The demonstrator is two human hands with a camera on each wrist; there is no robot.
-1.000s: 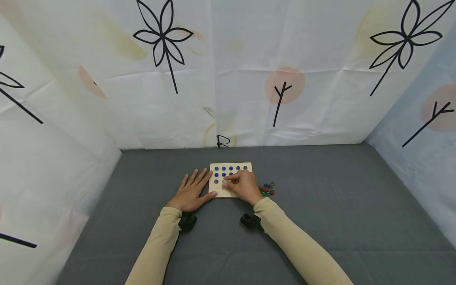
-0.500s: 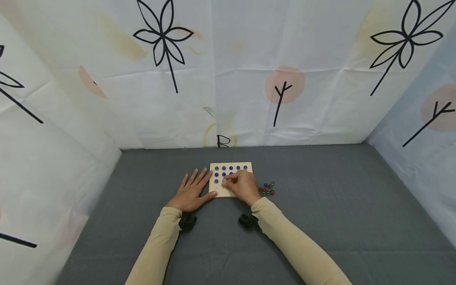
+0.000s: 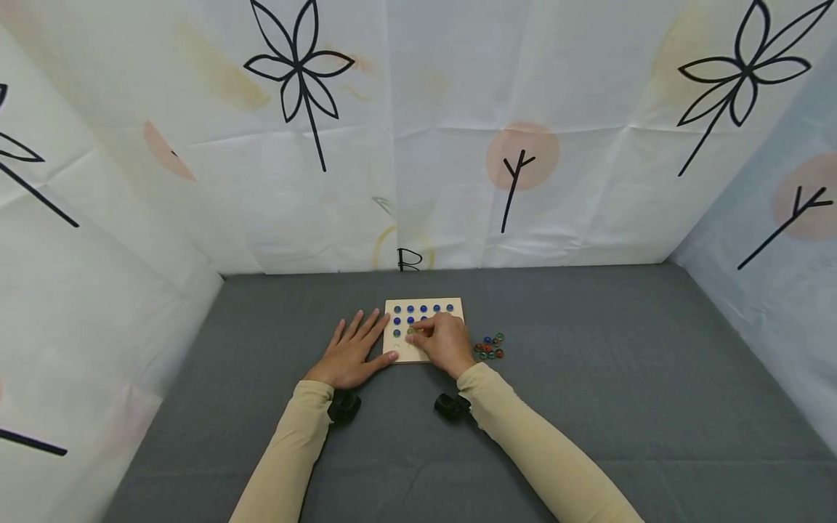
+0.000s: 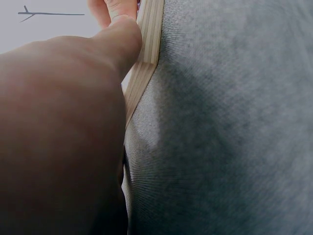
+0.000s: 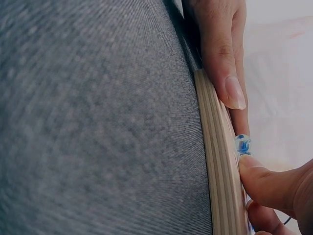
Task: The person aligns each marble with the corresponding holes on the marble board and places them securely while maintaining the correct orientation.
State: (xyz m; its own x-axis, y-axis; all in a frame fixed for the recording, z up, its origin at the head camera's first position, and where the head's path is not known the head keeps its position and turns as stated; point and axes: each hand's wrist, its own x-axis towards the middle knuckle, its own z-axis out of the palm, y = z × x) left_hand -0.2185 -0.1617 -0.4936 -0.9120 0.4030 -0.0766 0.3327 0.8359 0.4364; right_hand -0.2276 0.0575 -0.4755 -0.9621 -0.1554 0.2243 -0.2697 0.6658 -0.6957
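Note:
A light wooden board [image 3: 421, 354] with rows of round hollows lies on the grey cloth. Blue marbles [image 3: 397, 309] fill hollows in the far rows. My left hand [image 3: 351, 356] lies spread at the board's left side, thumb on its near left corner. My right hand [image 3: 450, 343] is over the board, pinching a greenish marble [image 3: 411, 331] between thumb and forefinger, at the third row. To its left sits a clear and blue marble [image 5: 243, 143], close to the right thumb [image 5: 264, 181] in the right wrist view. The right hand hides the board's right part.
Several loose marbles [image 3: 490, 347], red, green and blue, lie on the grey cloth [image 3: 588, 378] just right of the board. A white printed curtain [image 3: 431, 145] stands behind and at both sides. Dark wrist cameras [image 3: 451, 407] sit under the sleeves.
The right wrist and forearm have shifted slightly to the left, while the fingertips stay at nearly the same spot on the board. My left hand has kept still.

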